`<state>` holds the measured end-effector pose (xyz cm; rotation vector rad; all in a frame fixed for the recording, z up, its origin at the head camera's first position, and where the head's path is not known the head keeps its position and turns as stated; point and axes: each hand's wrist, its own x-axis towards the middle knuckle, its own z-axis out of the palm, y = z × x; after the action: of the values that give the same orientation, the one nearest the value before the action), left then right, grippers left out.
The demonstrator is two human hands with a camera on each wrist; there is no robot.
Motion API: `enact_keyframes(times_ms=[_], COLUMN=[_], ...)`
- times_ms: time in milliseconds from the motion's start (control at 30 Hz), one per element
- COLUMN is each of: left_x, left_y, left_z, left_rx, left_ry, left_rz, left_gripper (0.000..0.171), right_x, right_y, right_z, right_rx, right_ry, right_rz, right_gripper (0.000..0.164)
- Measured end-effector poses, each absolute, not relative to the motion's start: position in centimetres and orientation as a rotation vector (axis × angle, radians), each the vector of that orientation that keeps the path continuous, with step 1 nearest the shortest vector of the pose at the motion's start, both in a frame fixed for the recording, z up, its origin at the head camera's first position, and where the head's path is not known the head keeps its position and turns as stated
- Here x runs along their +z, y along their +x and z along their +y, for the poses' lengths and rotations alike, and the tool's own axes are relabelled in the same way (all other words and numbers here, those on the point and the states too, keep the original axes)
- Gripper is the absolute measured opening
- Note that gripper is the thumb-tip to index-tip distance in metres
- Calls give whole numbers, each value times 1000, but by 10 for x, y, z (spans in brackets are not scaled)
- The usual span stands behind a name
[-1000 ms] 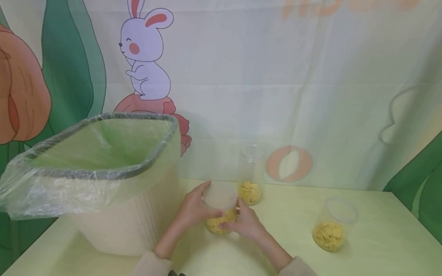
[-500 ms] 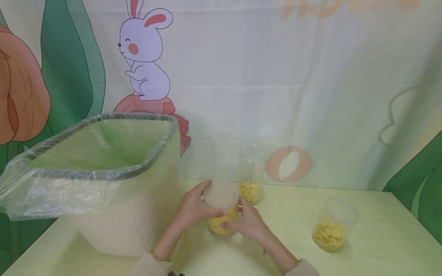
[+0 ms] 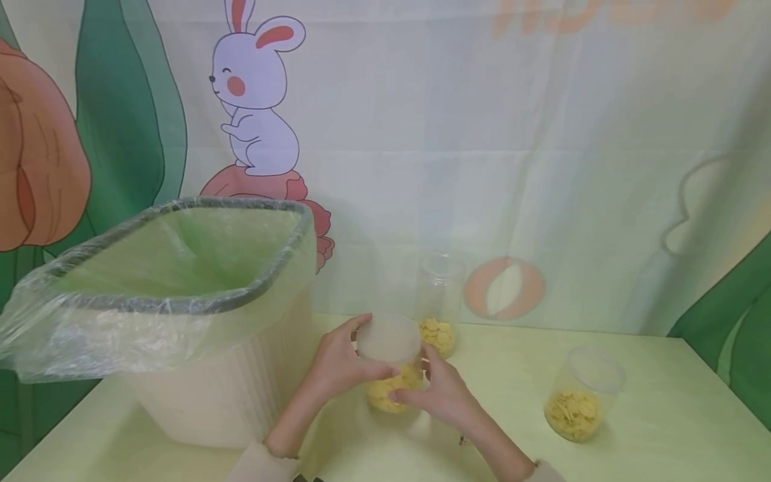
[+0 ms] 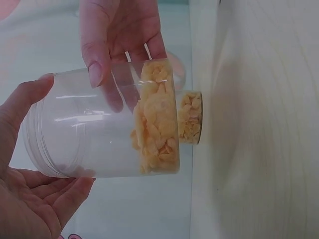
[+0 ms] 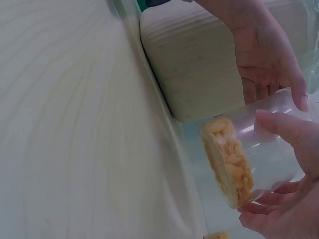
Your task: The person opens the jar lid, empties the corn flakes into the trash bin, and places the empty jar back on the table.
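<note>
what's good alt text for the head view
A person's left hand and right hand hold a clear jar of yellow flakes. On the pale table, a bag-lined bin stands left, one similar jar behind, another right; a cartoon rabbit decorates the backdrop.

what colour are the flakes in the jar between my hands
The flakes look pale orange, clearest in the left wrist view; the head view shows them yellower.

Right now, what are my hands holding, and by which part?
A clear jar with yellow flakes: the left hand grips it near its top, the right hand holds its side, lower down.
</note>
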<state>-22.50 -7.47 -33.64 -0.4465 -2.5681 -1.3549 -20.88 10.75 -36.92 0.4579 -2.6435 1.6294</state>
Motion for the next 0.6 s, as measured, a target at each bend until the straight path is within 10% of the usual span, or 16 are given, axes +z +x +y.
enact_keyframes(times_ms=[600], left_x=[-327], left_y=[-217], left_z=[-71], left_rx=[-1589], left_ry=[-390], left_rz=[-2527], left_gripper=[85], right_x=[-362], right_y=[-196], right_z=[117], right_rx=[1583], right_ry=[481], right_rz=[-2565], right_gripper=[88])
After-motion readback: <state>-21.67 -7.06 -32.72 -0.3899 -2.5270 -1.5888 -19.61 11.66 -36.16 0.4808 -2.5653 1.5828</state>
